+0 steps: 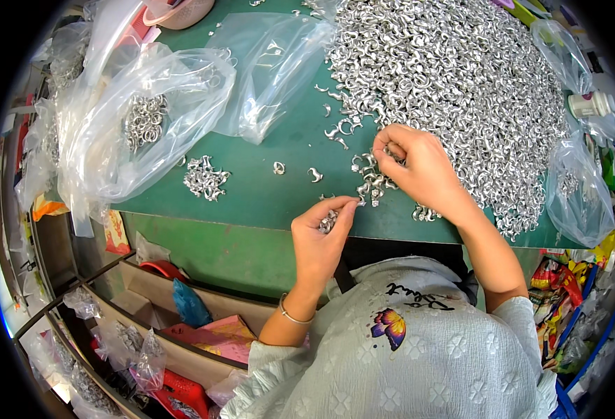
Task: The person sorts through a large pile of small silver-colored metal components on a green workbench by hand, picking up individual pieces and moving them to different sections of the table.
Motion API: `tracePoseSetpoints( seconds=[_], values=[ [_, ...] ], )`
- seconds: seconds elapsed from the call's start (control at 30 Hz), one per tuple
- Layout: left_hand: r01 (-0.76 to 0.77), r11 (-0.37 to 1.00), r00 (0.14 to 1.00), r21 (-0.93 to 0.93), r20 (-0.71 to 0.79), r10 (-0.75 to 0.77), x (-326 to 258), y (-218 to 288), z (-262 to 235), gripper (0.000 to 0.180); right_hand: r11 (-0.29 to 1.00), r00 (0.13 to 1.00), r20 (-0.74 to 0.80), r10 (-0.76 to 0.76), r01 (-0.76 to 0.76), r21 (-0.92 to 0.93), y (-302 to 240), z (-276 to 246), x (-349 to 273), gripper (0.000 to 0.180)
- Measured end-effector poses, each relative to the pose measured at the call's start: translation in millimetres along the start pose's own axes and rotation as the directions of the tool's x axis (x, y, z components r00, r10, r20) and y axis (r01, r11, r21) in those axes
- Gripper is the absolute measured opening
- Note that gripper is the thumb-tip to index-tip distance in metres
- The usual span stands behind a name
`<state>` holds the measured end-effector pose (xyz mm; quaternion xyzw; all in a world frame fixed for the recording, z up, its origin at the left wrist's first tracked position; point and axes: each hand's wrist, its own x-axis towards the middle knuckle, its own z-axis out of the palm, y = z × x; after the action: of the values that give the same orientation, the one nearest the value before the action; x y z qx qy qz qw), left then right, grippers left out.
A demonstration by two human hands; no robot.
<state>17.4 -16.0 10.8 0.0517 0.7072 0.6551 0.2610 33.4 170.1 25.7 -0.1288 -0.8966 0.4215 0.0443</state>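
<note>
A broad heap of small curved silver metal pieces (454, 77) covers the right side of the green table. My right hand (423, 167) is at the heap's near left edge, its fingers curled closed with silver showing between them. Nearer the table's front edge, my left hand (316, 241) cups several silver metal pieces (328, 221) in its closed fingers, with thumb and forefinger pinched together at a bit of metal. A few loose pieces (373, 183) lie between the hands. Further left are a single piece (279, 167) and a small pile (206, 178).
Clear plastic bags (182, 133) lie on the table's left, one holding silver rings (145, 120). A pink basket (185, 12) sits at the far left. On the right are a white bottle (591, 105) and another bag (580, 192). Drawers (147, 297) stand below the table's front left edge.
</note>
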Motion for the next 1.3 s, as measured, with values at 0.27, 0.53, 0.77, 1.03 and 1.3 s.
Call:
tracePoseSetpoints(
  seconds=[0.27, 0.53, 0.77, 1.03, 1.3],
  values=[
    [-0.005, 1.0, 1.0, -0.007, 0.009, 0.005, 0.4, -2.8, 0.5, 0.01, 0.986, 0.995, -0.053, -0.09, 0.082, -0.143, 2.4, -1.6, 0.9, 0.014],
    [-0.003, 1.0, 1.0, 0.0, 0.016, 0.003, -0.1, 0.3, 0.5, 0.01, 0.95, 0.991, 0.091, -0.094, 0.117, -0.291, -3.2, 6.4, -3.2, 0.015],
    [-0.011, 1.0, 1.0, 0.005, 0.015, 0.011, 0.1, -1.6, 0.2, 0.01, 0.946, 0.987, 0.109, -0.117, 0.144, -0.291, -0.7, 8.7, -3.6, 0.013],
    [0.056, 0.998, 0.998, -0.012, 0.021, -0.055, -0.8, 2.6, -2.2, 0.009, 0.966, 0.99, 0.037, -0.133, 0.138, -0.219, -0.1, 6.6, -2.0, 0.011],
    [-0.02, 1.0, 1.0, 0.016, 0.012, 0.02, 0.1, 1.2, -1.5, 0.01, 0.998, 0.998, 0.041, -0.05, 0.051, -0.035, 2.1, 7.0, -1.3, 0.009]
  ],
)
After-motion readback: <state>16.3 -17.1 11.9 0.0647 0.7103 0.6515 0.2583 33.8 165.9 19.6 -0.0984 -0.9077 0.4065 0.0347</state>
